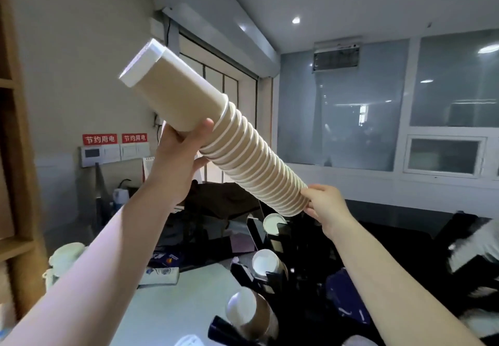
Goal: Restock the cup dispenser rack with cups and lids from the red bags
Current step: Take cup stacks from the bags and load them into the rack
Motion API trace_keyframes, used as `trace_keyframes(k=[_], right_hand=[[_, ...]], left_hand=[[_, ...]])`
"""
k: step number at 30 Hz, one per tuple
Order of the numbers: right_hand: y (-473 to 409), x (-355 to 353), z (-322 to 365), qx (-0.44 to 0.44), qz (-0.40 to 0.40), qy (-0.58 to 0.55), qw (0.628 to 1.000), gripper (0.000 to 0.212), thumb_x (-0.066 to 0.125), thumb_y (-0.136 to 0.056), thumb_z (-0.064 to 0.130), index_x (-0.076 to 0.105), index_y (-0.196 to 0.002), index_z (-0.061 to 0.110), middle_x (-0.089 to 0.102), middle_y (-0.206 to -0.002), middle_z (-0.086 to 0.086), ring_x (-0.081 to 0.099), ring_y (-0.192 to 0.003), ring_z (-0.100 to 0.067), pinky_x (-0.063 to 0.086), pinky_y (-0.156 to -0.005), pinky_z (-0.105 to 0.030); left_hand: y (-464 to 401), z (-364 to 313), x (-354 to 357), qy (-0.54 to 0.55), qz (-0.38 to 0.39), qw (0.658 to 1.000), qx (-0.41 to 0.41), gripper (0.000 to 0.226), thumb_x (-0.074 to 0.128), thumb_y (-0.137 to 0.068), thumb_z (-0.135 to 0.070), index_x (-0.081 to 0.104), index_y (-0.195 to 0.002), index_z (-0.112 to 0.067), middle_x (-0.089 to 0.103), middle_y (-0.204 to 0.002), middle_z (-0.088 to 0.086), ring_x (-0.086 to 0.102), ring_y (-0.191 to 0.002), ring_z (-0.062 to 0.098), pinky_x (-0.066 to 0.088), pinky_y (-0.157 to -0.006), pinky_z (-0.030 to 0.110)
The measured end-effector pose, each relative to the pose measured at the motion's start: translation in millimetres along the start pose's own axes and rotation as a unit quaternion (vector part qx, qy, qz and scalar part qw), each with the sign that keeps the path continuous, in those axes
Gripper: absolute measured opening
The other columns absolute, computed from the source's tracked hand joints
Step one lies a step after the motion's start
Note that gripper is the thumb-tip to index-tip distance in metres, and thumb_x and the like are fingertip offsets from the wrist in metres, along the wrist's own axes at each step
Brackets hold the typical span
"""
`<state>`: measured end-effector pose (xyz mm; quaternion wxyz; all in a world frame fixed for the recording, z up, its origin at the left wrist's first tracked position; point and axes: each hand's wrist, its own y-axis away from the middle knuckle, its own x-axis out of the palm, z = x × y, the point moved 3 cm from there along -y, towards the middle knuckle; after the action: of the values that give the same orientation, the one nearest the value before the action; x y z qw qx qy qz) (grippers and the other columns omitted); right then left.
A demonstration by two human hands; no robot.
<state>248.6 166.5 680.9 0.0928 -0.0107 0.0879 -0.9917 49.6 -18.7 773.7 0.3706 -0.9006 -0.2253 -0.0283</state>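
Slanting tan cup stack (216, 129), white-rimmed, between left hand (178, 156) and right hand (328, 205)

Stack of paper cups (251, 156): tan walls, white rolled rims forming regular bands, white base on the end cup. Dispenser rack (272, 272): black, its cups white inside. Wall signs (100, 139): red with white characters; table (172, 308) white.

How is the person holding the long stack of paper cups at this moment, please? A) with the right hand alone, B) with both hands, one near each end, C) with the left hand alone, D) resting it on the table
B: the left hand grips the stack of paper cups near its raised end, while the right hand holds the lower end, above the rack.
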Motion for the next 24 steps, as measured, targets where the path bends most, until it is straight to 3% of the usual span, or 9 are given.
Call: trace_keyframes(k=[1, 6, 8, 10, 14, 17, 19, 21, 24], right_hand=[[-4, 7, 0, 0.007, -0.004, 0.007, 1.0, 0.019, 0.059, -0.088, 0.012, 0.062, -0.1, -0.003, 0.065, -0.096, -0.022, 0.065, -0.098, -0.034, 0.051, -0.095, -0.044], [-17, 32, -15, 0.044, -0.002, 0.098, 0.994, 0.051, 0.061, -0.087, 0.027, 0.052, -0.122, -0.009, 0.062, -0.116, -0.025, 0.058, -0.11, -0.038, 0.041, -0.098, -0.053], [-18, 36, -24, 0.072, 0.002, 0.112, 0.991, 0.043, 0.062, -0.087, 0.032, 0.061, -0.11, -0.004, 0.069, -0.106, -0.017, 0.062, -0.093, -0.026, 0.048, -0.079, -0.042], [-17, 40, -31, 0.098, 0.009, 0.118, 0.988, 0.031, 0.06, -0.089, 0.034, 0.064, -0.099, 0.005, 0.069, -0.106, -0.013, 0.059, -0.082, -0.012, 0.037, -0.061, -0.029], [-19, 42, -44, 0.15, -0.009, 0.136, 0.979, 0.044, 0.056, -0.09, 0.031, 0.05, -0.128, 0.01, 0.06, -0.08, -0.003, 0.052, -0.063, -0.01, 0.033, -0.045, -0.021], [-19, 44, -49, 0.166, -0.014, 0.144, 0.975, 0.016, 0.051, -0.089, 0.019, 0.053, -0.104, 0.013, 0.052, -0.078, -0.008, 0.042, -0.053, -0.013, 0.029, -0.045, -0.017], [-19, 47, -49, 0.158, -0.006, 0.161, 0.974, 0.005, 0.05, -0.087, 0.018, 0.053, -0.091, 0.015, 0.048, -0.084, -0.01, 0.037, -0.054, -0.015, 0.025, -0.05, -0.021], [-18, 49, -45, 0.153, -0.001, 0.181, 0.972, 0.004, 0.049, -0.088, 0.016, 0.053, -0.088, 0.016, 0.046, -0.083, -0.011, 0.035, -0.054, -0.016, 0.025, -0.05, -0.024], [-16, 47, -37, 0.088, -0.009, 0.192, 0.977, 0.014, 0.049, -0.087, 0.007, 0.062, -0.084, 0.011, 0.054, -0.071, -0.01, 0.046, -0.046, -0.012, 0.032, -0.043, -0.02]], left_hand=[[-8, 3, -2, -0.01, 0.005, 1.0, 0.003, 0.081, 0.074, -0.056, -0.046, 0.046, -0.129, -0.023, 0.059, -0.127, 0.0, 0.058, -0.117, 0.02, 0.049, -0.096, 0.051], [-40, 25, -11, -0.063, 0.09, 0.993, 0.031, 0.075, 0.074, -0.062, -0.04, 0.045, -0.129, -0.024, 0.059, -0.125, 0.004, 0.058, -0.115, 0.023, 0.05, -0.093, 0.053], [-50, 38, -12, -0.082, 0.105, 0.99, 0.043, 0.065, 0.074, -0.064, -0.037, 0.045, -0.121, -0.033, 0.059, -0.122, -0.001, 0.057, -0.115, 0.02, 0.05, -0.095, 0.05], [-58, 51, -10, -0.094, 0.128, 0.986, 0.049, 0.058, 0.074, -0.064, -0.036, 0.045, -0.114, -0.041, 0.06, -0.117, -0.008, 0.058, -0.112, 0.013, 0.05, -0.095, 0.044], [-69, 78, -5, -0.103, 0.184, 0.977, 0.03, 0.056, 0.076, -0.062, -0.043, 0.044, -0.107, -0.049, 0.06, -0.107, -0.024, 0.058, -0.103, -0.001, 0.051, -0.086, 0.028], [-73, 95, -2, -0.097, 0.221, 0.97, 0.029, 0.064, 0.077, -0.057, -0.048, 0.044, -0.111, -0.046, 0.061, -0.103, -0.029, 0.058, -0.098, -0.008, 0.051, -0.075, 0.013], [-75, 110, 2, -0.1, 0.243, 0.965, 0.023, 0.073, 0.079, -0.056, -0.045, 0.045, -0.12, -0.04, 0.062, -0.108, -0.023, 0.059, -0.102, -0.003, 0.05, -0.079, 0.015], [-73, 128, 8, -0.123, 0.275, 0.954, 0.012, 0.082, 0.081, -0.056, -0.043, 0.044, -0.128, -0.032, 0.063, -0.114, -0.017, 0.058, -0.107, 0.001, 0.049, -0.089, 0.026], [-61, 154, 18, -0.149, 0.306, 0.94, -0.018, 0.081, 0.081, -0.056, -0.045, 0.043, -0.127, -0.036, 0.061, -0.114, -0.021, 0.058, -0.103, -0.006, 0.049, -0.089, 0.027]])
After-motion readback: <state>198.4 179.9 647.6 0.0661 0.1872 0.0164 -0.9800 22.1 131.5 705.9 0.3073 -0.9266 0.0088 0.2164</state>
